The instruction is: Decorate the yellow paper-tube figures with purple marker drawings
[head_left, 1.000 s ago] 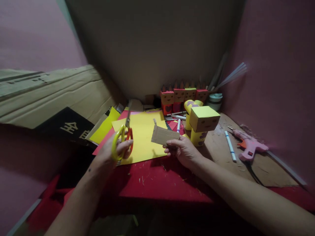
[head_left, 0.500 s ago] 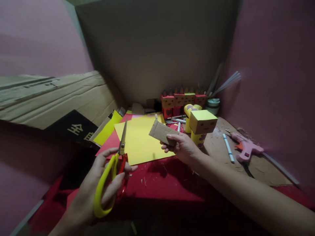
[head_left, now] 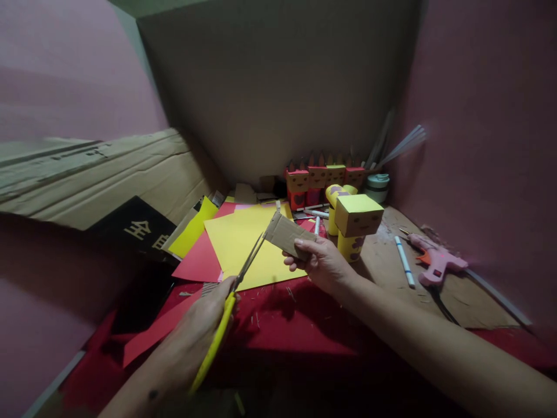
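Note:
My left hand [head_left: 204, 316] is closed around the handles of a pair of scissors [head_left: 216, 342]; one loop is yellow, and the blades point up and to the right. The blade tips meet the left edge of a small cardboard piece [head_left: 287, 232]; whether they straddle it I cannot tell. My right hand [head_left: 319, 255] pinches that piece by its right end, thumb on top. Under both lies a yellow paper sheet [head_left: 243, 238] over red paper [head_left: 198, 261]. Just right of the cardboard stands a box-headed figure [head_left: 359, 223] with a yellow top and a spotted yellow body.
Several similar figures [head_left: 317, 183] line the back. A pink glue gun [head_left: 441, 258] and a white marker [head_left: 404, 261] lie on a cardboard sheet [head_left: 470, 302] at right, before a lidded cup [head_left: 376, 188]. Large cardboard [head_left: 130, 168] leans at left above a black box [head_left: 130, 229].
My left hand has turned and brought the scissors rightward, their blades swinging from near upright to the cardboard's left edge. The right hand and the cardboard stay nearly still.

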`<state>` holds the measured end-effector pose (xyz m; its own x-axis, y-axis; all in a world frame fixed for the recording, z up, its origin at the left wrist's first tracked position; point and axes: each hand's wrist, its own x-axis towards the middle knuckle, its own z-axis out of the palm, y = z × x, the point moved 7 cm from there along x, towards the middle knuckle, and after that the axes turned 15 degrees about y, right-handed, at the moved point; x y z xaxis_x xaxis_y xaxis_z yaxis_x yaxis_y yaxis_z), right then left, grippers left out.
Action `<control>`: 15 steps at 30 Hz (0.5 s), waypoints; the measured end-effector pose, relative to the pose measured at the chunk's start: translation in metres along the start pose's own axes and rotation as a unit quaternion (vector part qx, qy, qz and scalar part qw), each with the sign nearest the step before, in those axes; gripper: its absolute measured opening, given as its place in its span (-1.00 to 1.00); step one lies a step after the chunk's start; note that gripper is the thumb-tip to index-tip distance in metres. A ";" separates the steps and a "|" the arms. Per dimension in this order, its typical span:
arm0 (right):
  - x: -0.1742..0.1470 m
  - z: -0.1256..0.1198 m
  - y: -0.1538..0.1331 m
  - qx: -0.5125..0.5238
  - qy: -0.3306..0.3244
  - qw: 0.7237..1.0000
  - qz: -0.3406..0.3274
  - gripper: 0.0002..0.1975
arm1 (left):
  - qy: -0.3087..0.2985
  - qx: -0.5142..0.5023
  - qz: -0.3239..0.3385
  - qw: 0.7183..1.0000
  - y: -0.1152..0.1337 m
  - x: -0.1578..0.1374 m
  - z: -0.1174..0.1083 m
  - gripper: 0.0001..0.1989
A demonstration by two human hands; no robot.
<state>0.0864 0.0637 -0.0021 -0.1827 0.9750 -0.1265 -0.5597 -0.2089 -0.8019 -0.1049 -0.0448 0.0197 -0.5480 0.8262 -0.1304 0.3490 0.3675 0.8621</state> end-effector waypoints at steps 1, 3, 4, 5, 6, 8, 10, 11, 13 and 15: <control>-0.001 0.001 0.000 0.002 -0.002 1.000 0.002 -0.71 | -0.013 0.009 0.016 1.000 0.003 -0.003 0.000 -0.70; -0.003 0.002 0.001 0.006 -0.004 1.000 0.007 -0.72 | -0.027 0.037 0.077 0.996 0.010 -0.006 -0.002 -0.76; -0.003 0.002 0.002 0.007 -0.005 1.000 0.011 -0.72 | -0.041 0.050 0.110 0.992 0.012 -0.006 -0.001 -0.79; -0.004 0.003 0.003 0.008 -0.007 1.000 0.014 -0.72 | -0.057 0.066 0.141 0.986 0.014 -0.006 0.001 -0.82; -0.005 0.003 0.004 0.008 -0.008 1.000 0.017 -0.72 | -0.068 0.086 0.169 0.980 0.016 -0.005 0.003 -0.83; -0.006 0.005 0.007 0.008 -0.014 1.000 0.022 -0.73 | -0.083 0.133 0.207 0.966 0.019 -0.003 0.009 -0.85; -0.007 0.006 0.010 0.007 -0.019 0.999 0.027 -0.73 | -0.083 0.170 0.233 0.954 0.023 -0.003 0.013 -0.85; -0.007 0.006 0.011 0.007 -0.022 0.999 0.029 -0.72 | -0.082 0.182 0.239 0.950 0.025 -0.003 0.014 -0.85; -0.007 0.006 0.012 0.007 -0.025 0.999 0.030 -0.71 | -0.078 0.198 0.231 0.949 0.027 -0.003 0.016 -0.85; -0.006 0.005 0.013 0.006 -0.028 0.999 0.030 -0.71 | -0.066 0.202 0.208 0.955 0.024 0.000 0.015 -0.86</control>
<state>0.0759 0.0546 -0.0089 -0.2597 0.9554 -0.1407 -0.5565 -0.2672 -0.7867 -0.0850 -0.0301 0.0328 -0.2072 0.9733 0.0991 0.7952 0.1085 0.5966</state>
